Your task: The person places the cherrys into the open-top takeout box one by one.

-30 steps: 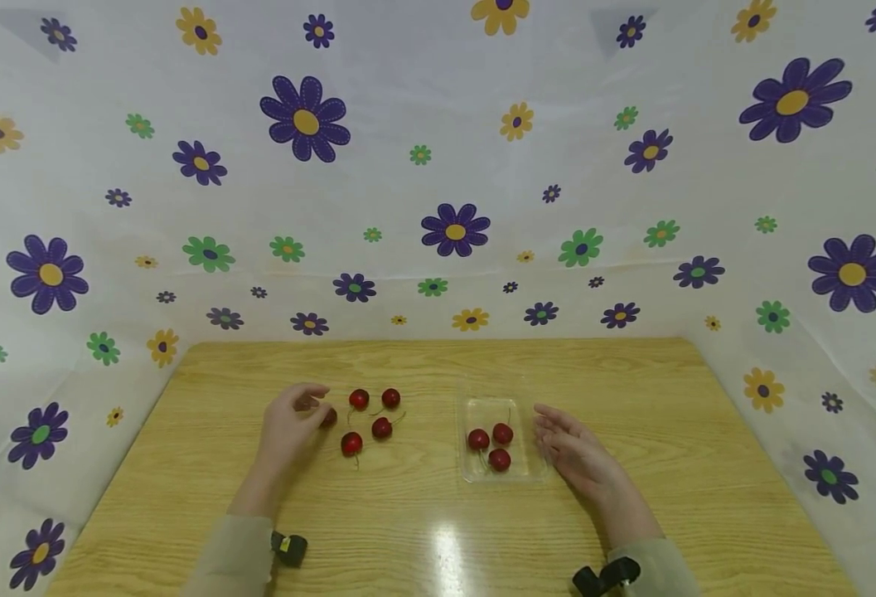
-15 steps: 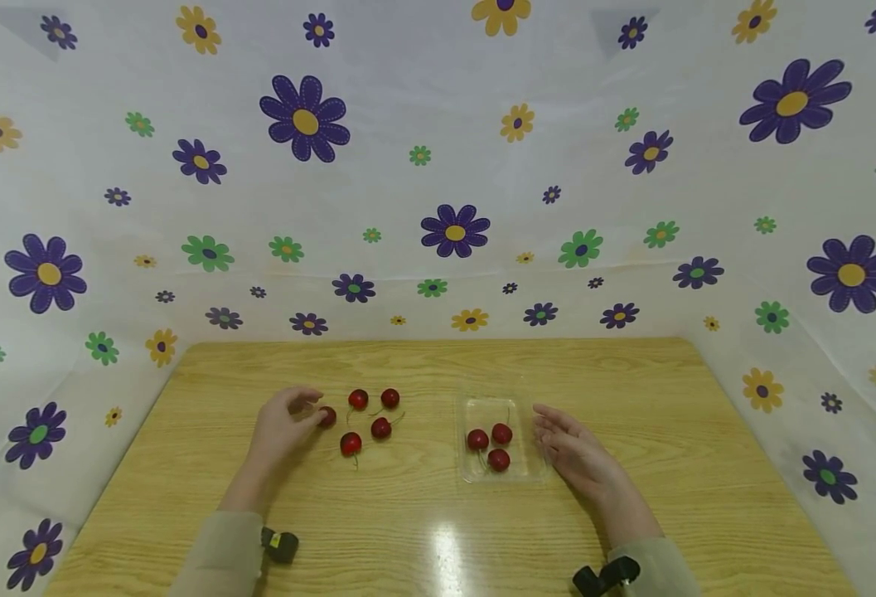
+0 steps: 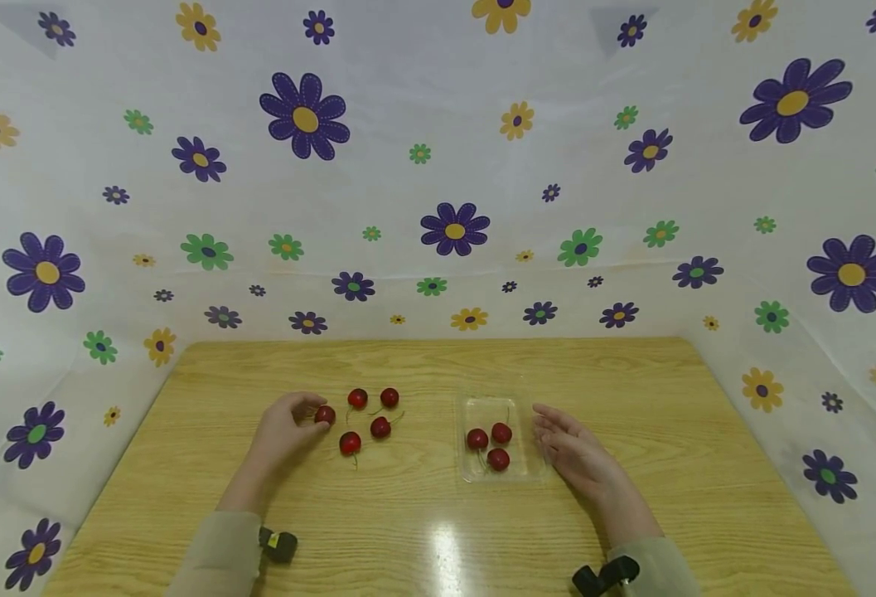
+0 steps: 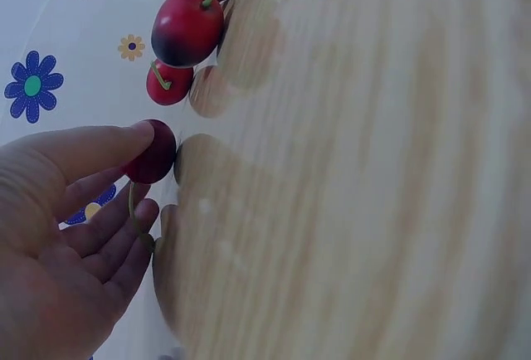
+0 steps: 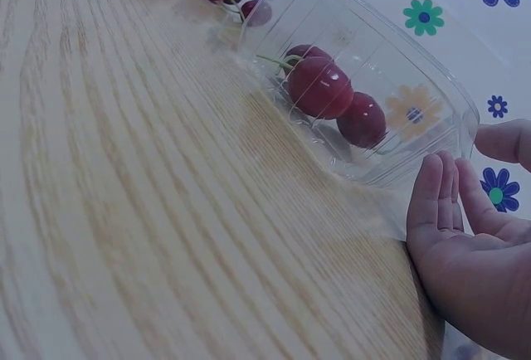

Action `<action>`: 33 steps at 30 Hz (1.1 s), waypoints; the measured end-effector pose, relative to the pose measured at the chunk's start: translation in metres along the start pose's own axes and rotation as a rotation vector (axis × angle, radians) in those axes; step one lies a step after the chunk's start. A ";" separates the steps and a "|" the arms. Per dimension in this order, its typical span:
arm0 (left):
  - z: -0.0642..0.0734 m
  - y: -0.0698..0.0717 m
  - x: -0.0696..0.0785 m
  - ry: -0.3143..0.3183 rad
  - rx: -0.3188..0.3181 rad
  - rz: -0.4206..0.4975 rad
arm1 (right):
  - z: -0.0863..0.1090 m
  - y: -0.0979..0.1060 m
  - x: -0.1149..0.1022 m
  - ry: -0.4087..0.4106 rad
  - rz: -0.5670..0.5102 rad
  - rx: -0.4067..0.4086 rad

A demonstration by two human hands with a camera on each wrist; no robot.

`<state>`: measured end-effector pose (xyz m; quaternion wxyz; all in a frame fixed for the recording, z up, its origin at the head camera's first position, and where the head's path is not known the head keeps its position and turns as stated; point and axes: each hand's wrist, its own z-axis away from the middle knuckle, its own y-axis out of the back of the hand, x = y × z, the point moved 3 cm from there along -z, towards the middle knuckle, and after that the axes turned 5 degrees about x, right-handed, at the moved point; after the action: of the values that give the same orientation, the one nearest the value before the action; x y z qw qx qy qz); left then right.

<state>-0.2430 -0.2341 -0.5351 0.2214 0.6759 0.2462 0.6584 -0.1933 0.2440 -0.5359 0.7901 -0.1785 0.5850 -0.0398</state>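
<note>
At the left of the table, my left hand (image 3: 279, 433) pinches a dark red cherry (image 3: 324, 414) between thumb and fingers. The left wrist view shows that cherry (image 4: 153, 154) at the thumb tip, its green stem hanging toward the lower fingers. Just right of it lie several loose cherries with stems, among them a bright red cherry (image 3: 350, 444) and another cherry (image 3: 358, 399). My right hand (image 3: 581, 456) rests on the table with fingers extended beside a clear plastic container (image 3: 491, 406). Inside the container are 3 cherries; one cherry (image 5: 320, 88) is largest in the right wrist view.
The wooden table (image 3: 408, 531) reaches back to a white flower-printed cloth (image 3: 378, 191), which also rises at both sides. Bare wood lies between the loose cherries and the container. A dark wrist camera (image 3: 279, 546) sits at the left sleeve.
My left hand has shifted slightly left, and its fingers have closed around the cherry, which moved a little left too. The right hand and the container have stayed put.
</note>
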 end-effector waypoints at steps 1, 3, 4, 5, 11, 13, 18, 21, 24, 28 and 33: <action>0.000 0.000 0.000 -0.006 -0.002 -0.005 | 0.000 0.000 0.000 0.000 0.002 0.001; 0.000 0.000 -0.001 -0.018 -0.007 -0.017 | 0.000 0.000 0.000 -0.004 0.005 0.003; 0.000 0.000 -0.001 -0.020 -0.009 -0.020 | 0.000 0.000 0.000 -0.006 0.007 0.004; 0.000 0.000 -0.001 -0.022 -0.011 -0.022 | 0.000 0.000 0.000 -0.007 0.007 0.004; 0.000 0.000 0.000 -0.025 -0.017 -0.011 | 0.001 0.000 0.000 -0.008 0.005 0.006; 0.000 -0.001 0.001 -0.025 -0.017 -0.003 | 0.001 0.000 0.000 -0.005 0.002 0.002; 0.000 0.000 0.001 -0.027 -0.006 0.002 | 0.001 -0.001 -0.001 -0.004 -0.004 -0.003; 0.000 0.000 0.001 -0.029 0.005 -0.005 | 0.001 -0.002 -0.001 -0.007 -0.005 0.004; 0.001 0.001 0.002 -0.028 0.009 -0.006 | 0.001 -0.002 -0.001 -0.009 -0.003 0.011; 0.002 0.001 0.004 -0.024 0.014 -0.015 | 0.001 -0.001 -0.001 -0.013 0.001 0.015; 0.004 0.000 0.010 -0.008 0.033 -0.005 | 0.002 -0.001 -0.001 -0.007 0.005 0.008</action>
<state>-0.2387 -0.2282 -0.5274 0.2131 0.6814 0.2578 0.6510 -0.1917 0.2440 -0.5342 0.7931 -0.1739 0.5824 -0.0394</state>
